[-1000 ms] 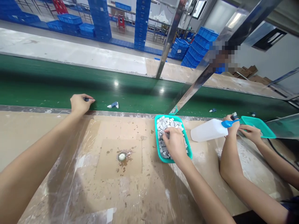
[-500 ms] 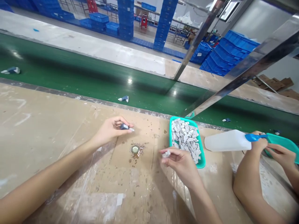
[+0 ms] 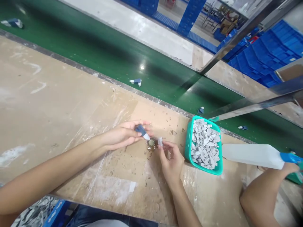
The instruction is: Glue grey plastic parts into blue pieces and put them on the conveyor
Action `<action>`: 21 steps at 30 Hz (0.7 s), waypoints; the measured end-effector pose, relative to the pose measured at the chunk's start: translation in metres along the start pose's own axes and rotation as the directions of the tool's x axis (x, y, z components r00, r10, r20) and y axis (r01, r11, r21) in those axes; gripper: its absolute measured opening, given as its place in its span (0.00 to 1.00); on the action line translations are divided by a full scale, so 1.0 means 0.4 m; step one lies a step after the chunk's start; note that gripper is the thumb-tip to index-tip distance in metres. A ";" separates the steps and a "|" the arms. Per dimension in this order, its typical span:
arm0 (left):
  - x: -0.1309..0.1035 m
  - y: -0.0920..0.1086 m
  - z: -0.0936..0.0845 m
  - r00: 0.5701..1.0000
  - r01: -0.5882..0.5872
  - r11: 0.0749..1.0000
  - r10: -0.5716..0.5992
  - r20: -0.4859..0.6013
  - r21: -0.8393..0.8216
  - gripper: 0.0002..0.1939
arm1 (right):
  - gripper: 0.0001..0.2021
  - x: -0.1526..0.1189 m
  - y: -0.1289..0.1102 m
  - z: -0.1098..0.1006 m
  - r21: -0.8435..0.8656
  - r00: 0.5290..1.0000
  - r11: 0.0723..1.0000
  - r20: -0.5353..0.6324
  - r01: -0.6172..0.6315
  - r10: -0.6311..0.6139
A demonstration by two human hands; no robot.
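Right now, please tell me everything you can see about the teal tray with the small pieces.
The teal tray is a small, shallow rectangular basket that looks like plastic, with slotted walls. It lies flat on the worn tan table, close to the green belt and turned a little askew. It is heaped with small white-grey pieces. No hand touches it; the right hand is beside it, to its left.

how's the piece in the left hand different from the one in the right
The piece in the left hand, the blue piece, is dark blue with a white tip; the white piece in the right hand is pale all over. The blue piece slants down toward the small round dish; the white piece stands nearly upright. Both are small and pinched at the fingertips.
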State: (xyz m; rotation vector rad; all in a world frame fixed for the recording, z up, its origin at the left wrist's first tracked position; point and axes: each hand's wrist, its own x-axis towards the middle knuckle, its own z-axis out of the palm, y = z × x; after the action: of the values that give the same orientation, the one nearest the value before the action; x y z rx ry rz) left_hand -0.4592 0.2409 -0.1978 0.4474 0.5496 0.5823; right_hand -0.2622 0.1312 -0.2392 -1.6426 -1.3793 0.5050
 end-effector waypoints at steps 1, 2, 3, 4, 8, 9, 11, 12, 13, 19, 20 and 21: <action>-0.003 0.004 -0.006 1.000 -0.010 1.000 0.010 0.027 0.030 0.20 | 0.10 -0.001 0.004 0.005 -0.039 0.998 0.997 -0.015 0.064 -0.064; -0.005 0.008 -0.010 0.998 -0.016 0.998 0.012 0.054 0.063 0.19 | 0.09 -0.001 0.007 0.008 -0.065 0.991 0.990 -0.020 0.128 -0.130; -0.007 0.011 -0.014 0.998 -0.019 0.995 0.013 0.066 0.096 0.19 | 0.11 -0.001 0.010 0.011 -0.078 0.982 0.979 -0.018 0.187 -0.189; -0.008 0.014 -0.018 0.998 -0.025 0.992 0.018 0.059 0.127 0.19 | 0.13 0.000 0.013 0.013 -0.083 0.971 0.968 -0.015 0.238 -0.240; -0.004 0.020 -0.037 0.995 -0.090 0.966 0.100 -0.030 0.242 0.14 | 0.19 0.003 0.019 0.024 -0.117 0.934 0.928 0.003 0.355 -0.357; -0.002 0.019 -0.043 0.992 -0.110 0.956 0.124 -0.038 0.273 0.15 | 0.20 0.003 0.020 0.026 -0.132 0.927 0.919 0.008 0.372 -0.374; 0.004 0.013 -0.054 0.986 -0.142 0.934 0.164 -0.039 0.328 0.16 | 0.20 0.004 0.021 0.030 -0.158 0.916 0.904 0.011 0.397 -0.401; 0.007 0.009 -0.058 0.983 -0.156 0.925 0.178 -0.033 0.346 0.16 | 0.20 0.004 0.021 0.032 -0.169 0.912 0.898 0.014 0.406 -0.409; 0.010 0.005 -0.061 0.982 -0.171 0.920 0.190 -0.021 0.354 0.15 | 0.21 0.003 0.021 0.033 -0.178 0.910 0.894 0.020 0.411 -0.414; 0.021 -0.010 -0.061 0.980 -0.187 0.946 0.199 -0.018 0.264 0.17 | 0.23 0.001 0.024 0.034 -0.238 0.904 0.874 0.047 0.424 -0.425; 0.021 -0.009 -0.061 0.981 -0.177 0.948 0.191 -0.031 0.265 0.18 | 0.23 0.000 0.024 0.034 -0.246 0.903 0.871 0.053 0.425 -0.425; 0.021 -0.008 -0.060 0.982 -0.165 0.948 0.183 -0.041 0.274 0.19 | 0.23 0.000 0.024 0.034 -0.251 0.904 0.870 0.058 0.424 -0.424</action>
State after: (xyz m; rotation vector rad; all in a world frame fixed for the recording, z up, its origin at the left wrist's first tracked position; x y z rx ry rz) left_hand -0.4664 0.2493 -0.2208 0.7423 0.6607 0.6966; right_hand -0.2676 0.1366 -0.2541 -1.4689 -1.8069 0.0670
